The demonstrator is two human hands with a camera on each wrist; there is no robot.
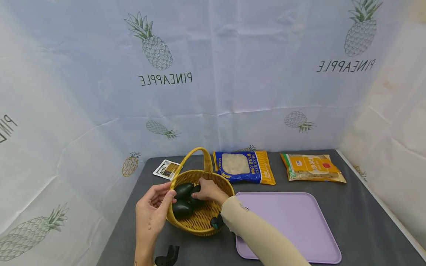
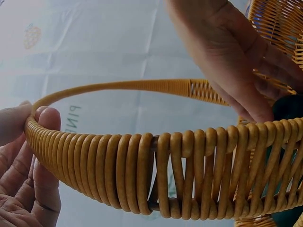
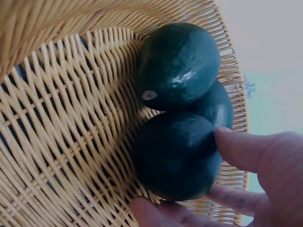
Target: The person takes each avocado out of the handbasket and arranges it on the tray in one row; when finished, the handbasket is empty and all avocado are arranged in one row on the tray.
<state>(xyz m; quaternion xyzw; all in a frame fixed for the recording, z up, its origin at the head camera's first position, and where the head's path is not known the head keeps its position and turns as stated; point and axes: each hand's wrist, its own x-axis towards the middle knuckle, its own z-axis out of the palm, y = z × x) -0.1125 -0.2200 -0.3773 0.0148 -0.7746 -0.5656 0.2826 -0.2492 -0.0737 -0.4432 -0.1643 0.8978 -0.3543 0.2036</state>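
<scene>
Mirrored PINEAPPLE lettering point(image 1: 165, 79) spans the pale backdrop point(image 1: 233, 92), and ORECCHIETTE marks the blue bag point(image 1: 244, 167) at two o'clock from the basket point(image 1: 199, 223) on the grey table point(image 1: 196, 251)! Left hand point(image 1: 153, 207) pinches the handle point(image 2: 90, 153); right hand point(image 1: 209, 190) grasps a dark green fruit point(image 3: 175, 153) inside, two more fruits point(image 1: 183, 210) at its nine o'clock.

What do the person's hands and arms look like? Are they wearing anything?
The left hand and right hand wear no gloves. The right sleeve is cream with small dark marks near the hand. Little marks show on the left wrist, and a black gadget sits beside it.
</scene>
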